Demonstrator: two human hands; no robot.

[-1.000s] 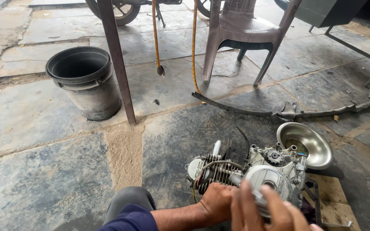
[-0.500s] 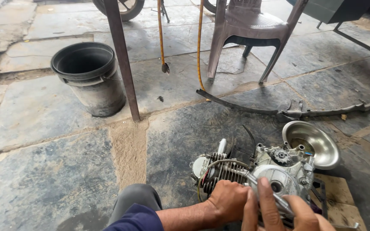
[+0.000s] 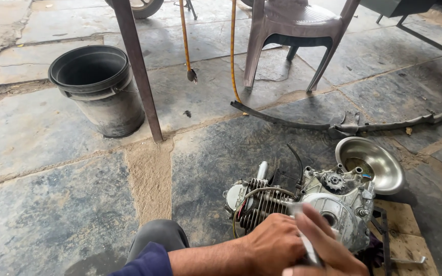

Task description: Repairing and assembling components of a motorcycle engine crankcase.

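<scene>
Right hand [image 3: 328, 253] cut off below.

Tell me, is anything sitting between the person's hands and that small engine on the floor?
Nothing visible does. The left hand rests right against the engine near its finned cylinder, and the right hand lies over the round side cover, holding something pale and slim that I cannot make out.

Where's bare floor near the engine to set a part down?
Free: stone slabs left of the engine, between the bucket and the knee; also between engine and chair. Crowded: right side, with the steel bowl, bent metal bar and both hands, left hand, right hand.
</scene>
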